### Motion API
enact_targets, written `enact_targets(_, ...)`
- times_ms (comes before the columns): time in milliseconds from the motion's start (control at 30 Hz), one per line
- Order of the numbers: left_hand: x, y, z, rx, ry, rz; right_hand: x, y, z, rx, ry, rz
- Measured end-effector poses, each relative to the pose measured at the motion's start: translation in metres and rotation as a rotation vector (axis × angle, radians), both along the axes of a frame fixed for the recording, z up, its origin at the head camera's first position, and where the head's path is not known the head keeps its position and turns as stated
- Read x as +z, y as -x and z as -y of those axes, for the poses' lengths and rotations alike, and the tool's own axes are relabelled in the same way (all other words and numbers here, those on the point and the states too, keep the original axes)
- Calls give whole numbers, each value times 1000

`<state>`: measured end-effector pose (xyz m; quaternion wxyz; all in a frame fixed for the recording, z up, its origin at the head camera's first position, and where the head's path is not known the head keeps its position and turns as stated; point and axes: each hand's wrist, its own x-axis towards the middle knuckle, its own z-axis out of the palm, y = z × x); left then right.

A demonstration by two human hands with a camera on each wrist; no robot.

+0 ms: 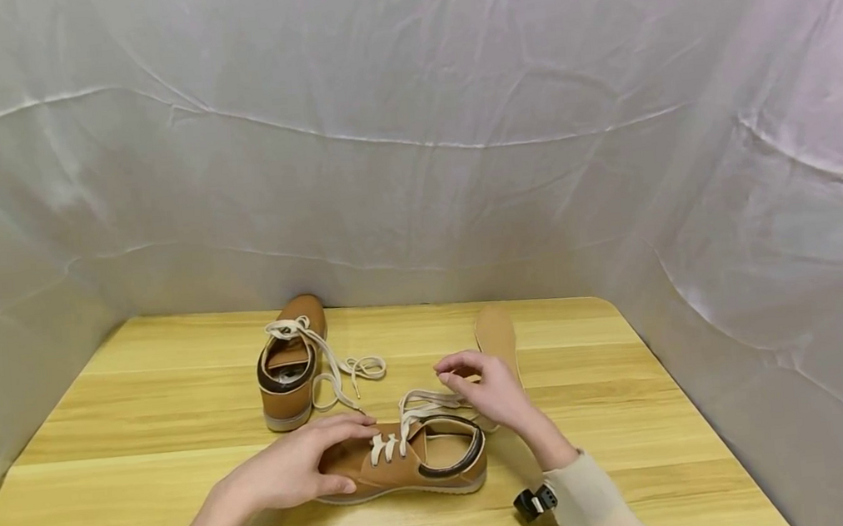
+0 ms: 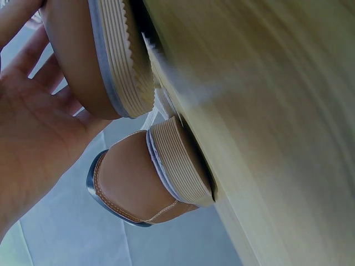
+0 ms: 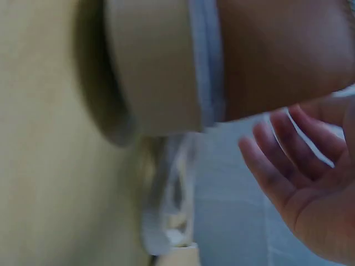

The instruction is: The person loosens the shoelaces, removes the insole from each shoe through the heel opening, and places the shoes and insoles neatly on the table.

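A brown lace-up shoe [image 1: 440,477] lies sideways on the table, toe to the left, with its dark-collared opening facing up. My left hand [image 1: 296,468] holds the toe, thumb on the near side and fingers over the top. In the left wrist view, the shoe's toe [image 2: 77,61] rests against that palm. Cream laces [image 1: 387,448] cross the front, their loose ends draped behind the opening. Above those ends and near the heel, my right hand [image 1: 499,394] hovers with loosely bent fingers. Beside the heel [image 3: 272,55] in the right wrist view, its fingers are spread and hold nothing.
A second brown shoe [image 1: 287,407] stands at the back left, its long laces [image 1: 333,371] trailing right over the wooden table [image 1: 631,420]. A tan insole [image 1: 497,333] lies behind my right hand. Grey cloth [image 1: 401,198] hangs around the table.
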<state>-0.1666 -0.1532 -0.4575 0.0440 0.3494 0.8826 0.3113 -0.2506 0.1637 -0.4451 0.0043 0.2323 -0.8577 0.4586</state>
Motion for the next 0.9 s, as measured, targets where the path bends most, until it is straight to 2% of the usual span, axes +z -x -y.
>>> enact_targets(200, 1, 0, 0, 6, 8, 11, 11, -6, -3, 252, -160, 16)
enact_targets(333, 3, 0, -1, 12, 13, 24, 12, -8, -1, 318, -227, 14)
enact_targets(533, 5, -1, -3, 13, 15, 31, 8, -11, -1, 311, -227, 6)
enact_targets(667, 7, -1, -7, 23, 38, 1, 7, -16, -5, 282, -214, 10)
enact_targets(800, 7, 0, -15, 57, 57, -76, 7, -22, -15, 243, -200, 32)
enact_targets(900, 7, 0, -24, 124, 36, -157, 6, -27, -24, 203, -186, 39)
